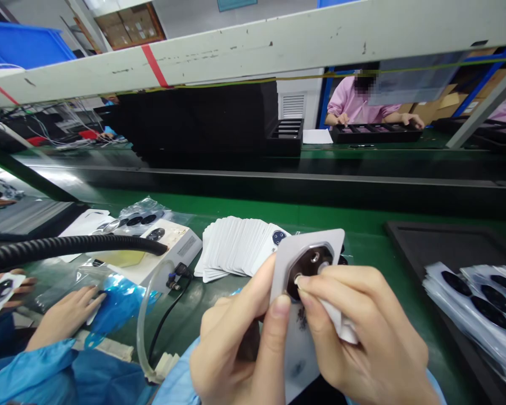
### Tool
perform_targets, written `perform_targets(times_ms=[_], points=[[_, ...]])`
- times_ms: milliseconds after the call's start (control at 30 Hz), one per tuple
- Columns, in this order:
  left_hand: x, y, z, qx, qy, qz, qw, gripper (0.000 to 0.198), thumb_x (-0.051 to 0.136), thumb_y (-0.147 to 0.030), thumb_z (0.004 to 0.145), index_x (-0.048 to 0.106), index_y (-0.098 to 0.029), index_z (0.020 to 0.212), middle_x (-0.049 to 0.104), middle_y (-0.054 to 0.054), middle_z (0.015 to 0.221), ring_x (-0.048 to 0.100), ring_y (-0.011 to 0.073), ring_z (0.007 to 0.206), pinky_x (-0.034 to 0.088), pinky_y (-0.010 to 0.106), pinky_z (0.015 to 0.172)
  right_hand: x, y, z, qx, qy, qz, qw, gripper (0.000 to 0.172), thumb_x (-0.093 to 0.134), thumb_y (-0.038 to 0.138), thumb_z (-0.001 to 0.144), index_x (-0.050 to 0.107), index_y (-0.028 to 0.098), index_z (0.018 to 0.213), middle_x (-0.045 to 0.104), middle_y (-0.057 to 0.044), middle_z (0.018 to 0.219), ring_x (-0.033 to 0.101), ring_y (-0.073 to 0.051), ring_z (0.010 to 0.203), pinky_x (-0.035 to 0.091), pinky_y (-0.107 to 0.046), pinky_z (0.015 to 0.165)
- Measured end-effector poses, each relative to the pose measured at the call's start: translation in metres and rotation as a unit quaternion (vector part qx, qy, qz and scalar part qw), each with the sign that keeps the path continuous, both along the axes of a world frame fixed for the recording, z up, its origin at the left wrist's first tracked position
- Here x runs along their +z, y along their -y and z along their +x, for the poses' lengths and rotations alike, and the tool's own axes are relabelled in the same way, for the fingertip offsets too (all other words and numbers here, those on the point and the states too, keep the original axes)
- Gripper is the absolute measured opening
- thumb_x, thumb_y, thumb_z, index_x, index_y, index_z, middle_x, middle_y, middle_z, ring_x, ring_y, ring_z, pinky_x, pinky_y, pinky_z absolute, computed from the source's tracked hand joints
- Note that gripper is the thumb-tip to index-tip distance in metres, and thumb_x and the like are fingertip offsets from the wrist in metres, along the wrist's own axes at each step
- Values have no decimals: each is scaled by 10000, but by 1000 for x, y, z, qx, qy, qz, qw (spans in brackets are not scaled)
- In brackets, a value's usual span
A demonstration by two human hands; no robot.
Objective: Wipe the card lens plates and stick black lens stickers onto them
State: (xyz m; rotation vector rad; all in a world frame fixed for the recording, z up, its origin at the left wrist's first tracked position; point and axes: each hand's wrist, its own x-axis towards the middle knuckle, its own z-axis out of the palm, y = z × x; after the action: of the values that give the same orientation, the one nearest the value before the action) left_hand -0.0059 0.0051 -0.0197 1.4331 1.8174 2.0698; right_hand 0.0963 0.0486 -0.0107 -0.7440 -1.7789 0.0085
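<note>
My left hand (pixel 240 337) grips a white panel (pixel 293 354), which looks like a phone back cover, by its left edge and holds it tilted up in front of me. A dark, shiny camera plate (pixel 310 259) with round lens openings sits near the panel's upper end. With thumb and forefinger pinched, my right hand (pixel 362 320) presses at one of the lower openings. A crumpled white cloth (pixel 339 323) is tucked in its fingers. Behind the panel lies a fanned stack of white cards (pixel 236 244), with a dark round camera print showing on the end one.
On the right, a black tray (pixel 409 239) holds several bagged panels (pixel 480 306). At left are a white box (pixel 181 247), a black corrugated hose (pixel 76 247) and blue film (pixel 118 304) beside a co-worker's hand (pixel 69 315). A white beam (pixel 253 48) crosses above the bench.
</note>
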Motion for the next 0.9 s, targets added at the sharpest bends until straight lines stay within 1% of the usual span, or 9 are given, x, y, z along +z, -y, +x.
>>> perform_targets(times_ms=[133, 200, 267, 367, 567, 667, 733, 800, 900], points=[[8, -2, 0, -44, 131, -52, 989, 334, 717, -196, 728, 722, -327, 1035, 671, -42, 654, 583, 75, 521, 469, 148, 452, 1, -4, -1, 88, -189, -65, 976, 126, 572, 51, 788, 609, 152, 853, 588, -9, 778, 604, -109, 633, 508, -251, 494], [12, -5, -2, -83, 184, -63, 977, 309, 707, -201, 732, 731, -312, 1020, 664, -53, 592, 566, 64, 459, 445, 122, 398, 0, -3, -4, 80, -255, -62, 962, 105, 589, 77, 784, 627, 165, 826, 557, 4, 706, 580, -116, 559, 475, -265, 428], [16, -7, -4, -123, 215, -54, 967, 303, 685, -176, 744, 735, -317, 1008, 665, -64, 555, 570, 63, 432, 435, 107, 373, 0, 0, -8, 41, -308, -92, 946, 51, 622, 179, 807, 637, 206, 766, 511, 19, 630, 549, -125, 527, 432, -266, 386], [19, -10, -6, -156, 248, -53, 955, 291, 676, -153, 749, 746, -310, 985, 670, -65, 545, 588, 71, 418, 445, 105, 366, 1, 6, -11, 4, -343, -122, 931, 138, 645, 335, 817, 638, 245, 712, 466, 27, 573, 513, -128, 509, 402, -257, 358], [16, -10, -6, -175, 242, -52, 953, 299, 668, -157, 768, 736, -327, 1005, 678, -63, 567, 590, 73, 429, 456, 110, 369, 3, 3, 2, -6, -271, -106, 957, 40, 626, 232, 807, 635, 251, 774, 546, 32, 612, 546, -120, 513, 446, -264, 399], [12, -9, -5, -169, 229, -39, 958, 302, 668, -169, 775, 728, -331, 1023, 685, -56, 591, 591, 60, 443, 452, 94, 394, 9, -3, 16, 26, -101, -64, 993, 132, 641, 149, 760, 630, 236, 858, 634, 14, 692, 596, -135, 562, 492, -268, 450], [10, -7, -2, -133, 202, -44, 969, 300, 688, -194, 765, 723, -313, 1038, 693, -45, 628, 603, 67, 472, 470, 104, 418, 13, -5, 21, 31, 13, -34, 999, 152, 654, 155, 750, 635, 229, 882, 657, 3, 730, 626, -145, 593, 512, -260, 467], [7, -4, 0, -85, 171, -64, 980, 309, 708, -217, 749, 719, -293, 1048, 686, -36, 654, 609, 76, 507, 492, 120, 449, 14, -3, 18, -15, 44, -22, 999, 104, 645, 199, 780, 639, 232, 878, 666, 3, 753, 645, -145, 625, 515, -245, 471], [5, 0, 3, -45, 137, -78, 987, 343, 707, -184, 740, 712, -296, 1064, 661, -36, 673, 590, 77, 529, 501, 145, 476, 9, 4, 3, -88, 21, -26, 996, 62, 602, 200, 834, 636, 227, 878, 673, 13, 763, 655, -129, 657, 512, -226, 500]])
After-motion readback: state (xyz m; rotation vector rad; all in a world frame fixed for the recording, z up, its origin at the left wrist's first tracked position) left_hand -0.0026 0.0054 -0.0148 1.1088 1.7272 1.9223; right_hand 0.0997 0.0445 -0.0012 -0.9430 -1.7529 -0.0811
